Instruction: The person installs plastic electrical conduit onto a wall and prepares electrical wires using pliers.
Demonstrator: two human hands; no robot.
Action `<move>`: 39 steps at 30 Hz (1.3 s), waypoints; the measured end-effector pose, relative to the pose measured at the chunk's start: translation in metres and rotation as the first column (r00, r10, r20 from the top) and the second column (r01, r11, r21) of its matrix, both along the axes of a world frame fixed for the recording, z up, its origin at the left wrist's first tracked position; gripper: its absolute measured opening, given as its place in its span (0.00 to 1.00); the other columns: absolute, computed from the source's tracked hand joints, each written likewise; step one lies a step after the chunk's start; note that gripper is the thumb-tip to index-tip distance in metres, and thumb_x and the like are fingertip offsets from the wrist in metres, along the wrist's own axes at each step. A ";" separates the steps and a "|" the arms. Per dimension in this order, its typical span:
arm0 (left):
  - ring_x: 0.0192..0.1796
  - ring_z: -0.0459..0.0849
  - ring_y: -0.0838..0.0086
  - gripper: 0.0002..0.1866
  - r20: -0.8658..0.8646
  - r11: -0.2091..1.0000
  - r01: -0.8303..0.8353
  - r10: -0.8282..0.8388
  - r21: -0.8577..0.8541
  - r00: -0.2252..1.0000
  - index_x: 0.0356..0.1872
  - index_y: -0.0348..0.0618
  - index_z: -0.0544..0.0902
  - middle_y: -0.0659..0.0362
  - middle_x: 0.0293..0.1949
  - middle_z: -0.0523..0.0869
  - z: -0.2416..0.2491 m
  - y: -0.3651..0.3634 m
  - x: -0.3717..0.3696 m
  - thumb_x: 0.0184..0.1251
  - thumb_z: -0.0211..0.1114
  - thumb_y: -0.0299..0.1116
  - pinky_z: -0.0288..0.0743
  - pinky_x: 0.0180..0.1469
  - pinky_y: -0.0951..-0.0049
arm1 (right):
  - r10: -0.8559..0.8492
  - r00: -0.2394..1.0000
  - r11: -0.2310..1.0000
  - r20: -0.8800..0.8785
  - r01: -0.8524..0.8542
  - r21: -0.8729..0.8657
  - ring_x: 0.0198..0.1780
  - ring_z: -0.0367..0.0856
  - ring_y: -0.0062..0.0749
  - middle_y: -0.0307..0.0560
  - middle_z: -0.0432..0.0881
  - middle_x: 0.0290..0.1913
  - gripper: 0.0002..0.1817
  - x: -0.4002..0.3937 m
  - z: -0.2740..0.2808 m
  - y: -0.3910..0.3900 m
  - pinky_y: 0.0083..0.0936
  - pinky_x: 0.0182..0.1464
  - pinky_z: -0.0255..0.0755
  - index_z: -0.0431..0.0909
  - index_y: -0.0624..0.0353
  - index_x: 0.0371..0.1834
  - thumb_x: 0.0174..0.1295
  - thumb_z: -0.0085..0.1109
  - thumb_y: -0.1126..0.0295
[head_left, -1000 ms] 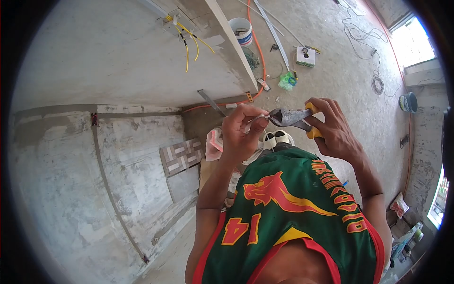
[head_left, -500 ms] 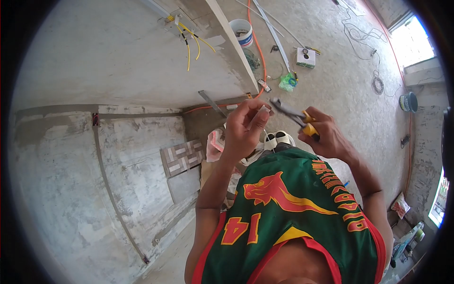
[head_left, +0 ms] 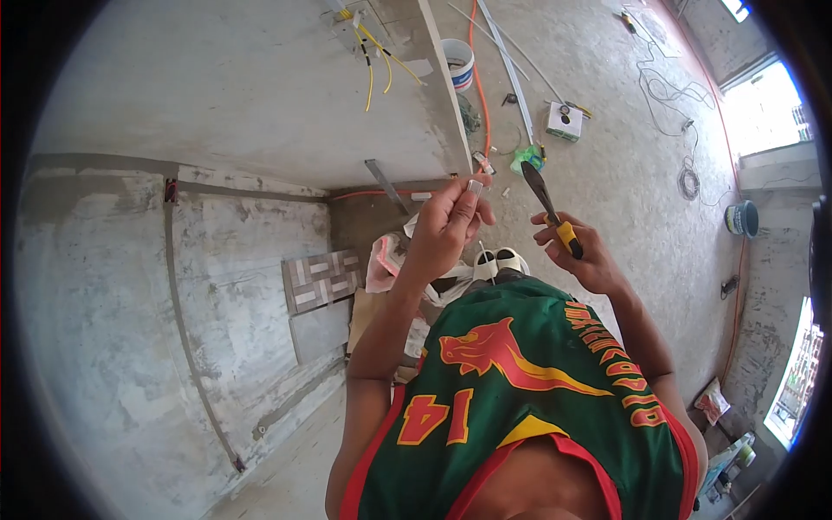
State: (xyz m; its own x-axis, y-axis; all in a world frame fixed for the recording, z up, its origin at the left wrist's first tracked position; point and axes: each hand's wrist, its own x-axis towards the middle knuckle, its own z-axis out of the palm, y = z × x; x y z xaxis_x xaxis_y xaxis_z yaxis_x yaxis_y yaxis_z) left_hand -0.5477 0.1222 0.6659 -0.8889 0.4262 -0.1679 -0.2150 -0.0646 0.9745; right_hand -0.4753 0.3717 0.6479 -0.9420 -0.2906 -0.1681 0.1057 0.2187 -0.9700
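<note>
My left hand [head_left: 445, 227] is raised in front of the jersey, pinching a small whitish, translucent rectangular piece [head_left: 474, 187] between thumb and fingers. To its right, my right hand [head_left: 582, 256] grips a pair of snips [head_left: 541, 191] by the yellow-and-black handle. The long dark jaws look closed and point up and away from me, apart from the small piece. Both hands are held above the floor, over a pair of pale slippers [head_left: 498, 262].
An unpainted wall panel [head_left: 260, 95] with yellow wires [head_left: 371, 61] rises at upper left. Around the concrete floor lie a white bucket [head_left: 458, 65], an orange hose [head_left: 478, 87], long metal strips [head_left: 511, 69], a small box [head_left: 564, 121] and a green plastic bag [head_left: 525, 159]. Tile samples [head_left: 322, 282] lean at left.
The snips have moved away from the small piece and turned more upright, their jaws going from spread to closed. My left hand has tilted the piece upright. The view has shifted slightly.
</note>
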 end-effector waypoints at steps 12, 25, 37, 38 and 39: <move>0.21 0.67 0.88 0.09 0.045 0.998 0.066 -0.065 -0.024 0.997 0.48 0.35 0.78 0.53 0.32 0.87 0.018 -0.006 0.002 0.79 0.58 0.31 0.63 0.24 0.84 | 0.179 0.984 0.978 0.005 -0.177 -0.108 0.55 0.80 0.39 0.55 0.78 0.60 0.10 -0.004 0.008 0.009 0.34 0.58 0.72 0.80 0.70 0.43 0.64 0.58 0.74; 0.24 0.71 0.89 0.09 -0.089 0.976 0.075 -0.095 -0.206 0.991 0.45 0.34 0.80 0.57 0.31 0.89 0.026 0.000 0.004 0.75 0.61 0.31 0.67 0.27 0.84 | 0.316 0.947 0.948 -0.048 -0.314 0.043 0.55 0.79 0.42 0.53 0.77 0.55 0.15 -0.009 0.028 0.012 0.34 0.59 0.72 0.81 0.69 0.49 0.61 0.60 0.74; 0.26 0.72 0.88 0.08 -0.192 0.962 0.065 -0.119 -0.265 0.974 0.43 0.35 0.80 0.59 0.31 0.90 0.028 0.004 0.001 0.75 0.61 0.30 0.69 0.29 0.82 | 0.321 0.940 0.941 0.114 -0.330 0.073 0.47 0.79 0.32 0.47 0.77 0.47 0.14 -0.012 0.026 0.020 0.27 0.46 0.72 0.82 0.69 0.46 0.60 0.64 0.71; 0.26 0.72 0.88 0.08 -0.194 0.962 0.069 -0.123 -0.265 0.973 0.43 0.35 0.80 0.59 0.31 0.90 0.028 0.004 0.000 0.75 0.61 0.31 0.69 0.29 0.82 | 0.316 0.940 0.945 0.126 -0.324 0.048 0.47 0.79 0.32 0.48 0.78 0.47 0.14 -0.012 0.024 0.020 0.27 0.46 0.72 0.82 0.69 0.46 0.61 0.64 0.71; 0.26 0.72 0.88 0.08 -0.196 0.962 0.073 -0.127 -0.264 0.972 0.43 0.35 0.80 0.59 0.31 0.90 0.029 0.004 0.000 0.75 0.61 0.31 0.69 0.29 0.82 | 0.313 0.940 0.948 0.138 -0.319 0.023 0.47 0.80 0.32 0.48 0.78 0.48 0.13 -0.012 0.022 0.021 0.27 0.46 0.73 0.82 0.68 0.46 0.61 0.64 0.72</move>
